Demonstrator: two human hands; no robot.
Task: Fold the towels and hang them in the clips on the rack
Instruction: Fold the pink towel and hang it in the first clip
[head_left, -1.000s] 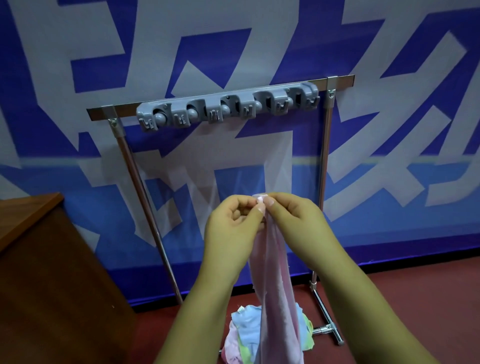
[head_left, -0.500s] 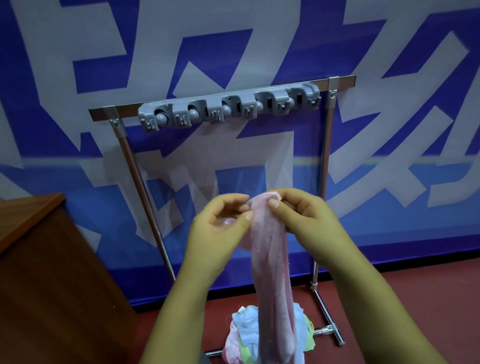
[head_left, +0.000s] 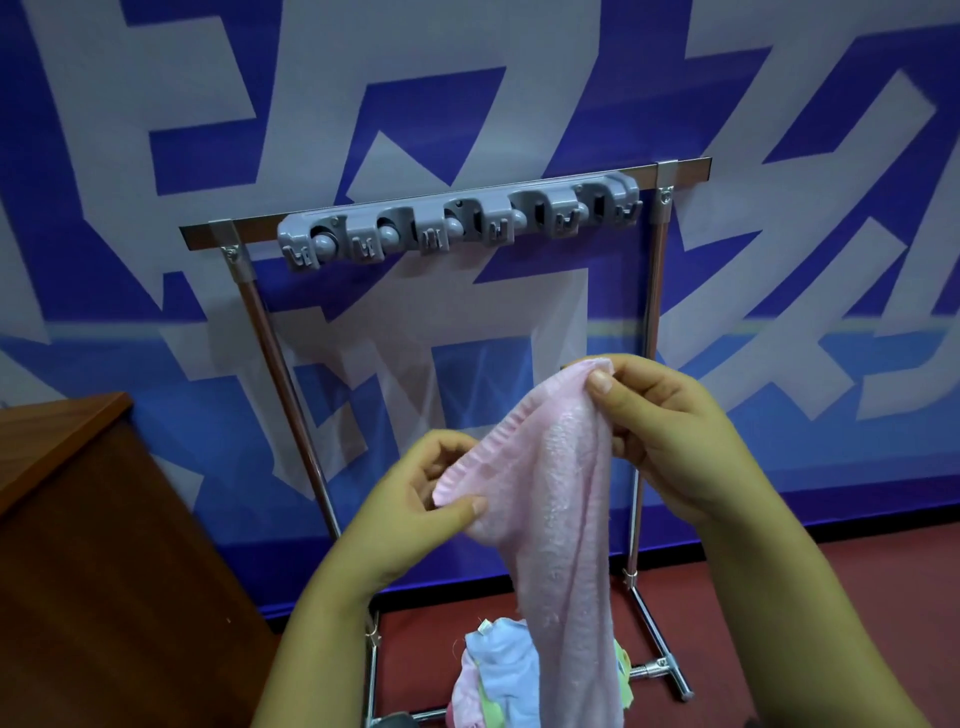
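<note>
Since 1 s ago both hands have pulled apart: they were pinched together at the towel's top, now the left hand (head_left: 410, 499) has dropped toward 7 o'clock and the right hand (head_left: 660, 421) sits higher at 1 o'clock of it, w/ the pink towel (head_left: 550, 499) spread between them. Left thumb and fingers pinch the towel's lower-left edge; right thumb and curled fingers pinch its upper corner. Rest of the towel hangs straight down toward 6 o'clock, in front of a pile of towels (head_left: 498, 675) (blue, pink, green) on the red floor (head_left: 831, 597). Metal rack (head_left: 652, 322) stands behind, approx. 12 o'clock from the hands; grey clip strip (head_left: 457, 221) on its top bar holds nothing. Clear plastic sheet (head_left: 467, 332) hangs under the strip. Brown wooden cabinet (head_left: 93, 545) at 9 o'clock. Blue-and-white banner wall (head_left: 156, 156) behind everything.
</note>
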